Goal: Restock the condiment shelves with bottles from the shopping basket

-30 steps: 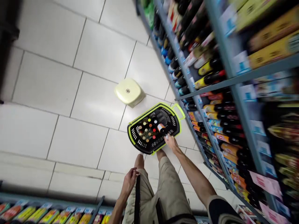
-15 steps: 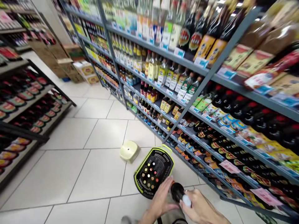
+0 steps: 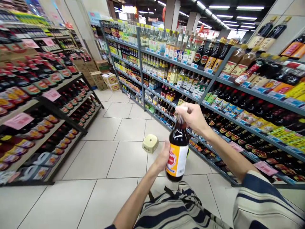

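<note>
the right hand [image 3: 190, 117] grips a dark bottle [image 3: 177, 156] by its top while the left hand [image 3: 162, 158] clasps its side, a stool [image 3: 150, 143] on the floor [image 3: 105, 165] beyond.

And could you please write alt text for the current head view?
A person's right hand grips the top of a dark bottle with an orange and white label; the left hand holds its side. Beyond, a pale stool stands on floor tiles near stocked shelves.

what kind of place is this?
Most likely a supermarket aisle: metal shelving stocked with rows of bottles, price tags along the shelf edges, and pink signs on the racks.
</note>
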Action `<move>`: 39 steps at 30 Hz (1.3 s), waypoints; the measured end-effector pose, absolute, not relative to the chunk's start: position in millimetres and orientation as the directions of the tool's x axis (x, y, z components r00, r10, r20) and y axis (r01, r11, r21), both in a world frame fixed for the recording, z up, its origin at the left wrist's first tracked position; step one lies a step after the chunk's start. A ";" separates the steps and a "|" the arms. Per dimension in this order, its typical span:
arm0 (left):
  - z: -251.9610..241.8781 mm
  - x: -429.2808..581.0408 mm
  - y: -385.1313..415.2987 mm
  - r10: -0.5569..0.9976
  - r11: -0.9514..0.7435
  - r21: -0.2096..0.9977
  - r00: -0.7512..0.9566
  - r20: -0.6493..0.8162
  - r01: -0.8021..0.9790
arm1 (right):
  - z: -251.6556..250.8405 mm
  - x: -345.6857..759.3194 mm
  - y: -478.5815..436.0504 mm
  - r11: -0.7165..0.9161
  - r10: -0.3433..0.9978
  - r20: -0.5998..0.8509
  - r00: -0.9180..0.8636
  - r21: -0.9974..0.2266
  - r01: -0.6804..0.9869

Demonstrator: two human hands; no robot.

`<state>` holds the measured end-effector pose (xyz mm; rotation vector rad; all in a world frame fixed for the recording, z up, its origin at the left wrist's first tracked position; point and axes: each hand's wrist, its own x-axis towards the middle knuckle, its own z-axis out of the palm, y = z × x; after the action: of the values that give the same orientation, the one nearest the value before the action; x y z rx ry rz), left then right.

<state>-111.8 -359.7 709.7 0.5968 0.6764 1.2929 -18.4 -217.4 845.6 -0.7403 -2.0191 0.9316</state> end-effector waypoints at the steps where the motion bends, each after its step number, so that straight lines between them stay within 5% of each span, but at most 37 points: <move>1: 726.8 -120.3 -363.6 0.984 0.178 0.706 0.139 -0.113 -0.686 | 849.4 -33.6 -222.9 0.523 0.737 0.402 -0.543 -0.848 0.083; 5: 773.5 -149.7 -375.7 0.992 0.025 0.751 -0.074 -0.098 -0.659 | 852.2 -73.7 -249.7 0.161 0.711 0.253 -0.656 -0.967 -0.199; 8: 785.4 -163.5 -378.6 0.972 -0.037 0.836 -0.212 -0.096 -0.548 | 847.8 -84.1 -261.1 -0.121 0.689 0.135 -0.712 -0.947 -0.297; 18: 735.7 -182.3 -347.7 0.994 0.000 0.785 -0.088 -0.069 -0.620 | 798.4 -90.3 -216.9 -0.439 0.692 0.068 -0.719 -0.750 -0.494; 24: 667.1 -174.3 -325.3 0.903 0.419 0.647 0.220 -0.369 -0.637 | 732.9 -77.0 -198.5 -0.435 0.724 0.100 -0.682 -0.701 -0.565; 32: 618.0 -149.3 -295.9 0.788 0.572 0.512 0.258 -0.558 -0.640 | 682.9 -53.4 -179.0 -0.373 0.810 0.052 -0.584 -0.722 -0.582; 39: 596.3 -166.7 -267.4 0.768 0.606 0.457 0.329 -0.550 -0.651 | 674.6 -68.5 -158.5 -0.339 0.866 -0.041 -0.498 -0.780 -0.526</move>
<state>-166.7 -267.4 596.3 0.1636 0.8119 0.9340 -68.5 -158.5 674.6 -0.5768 -0.9069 1.9455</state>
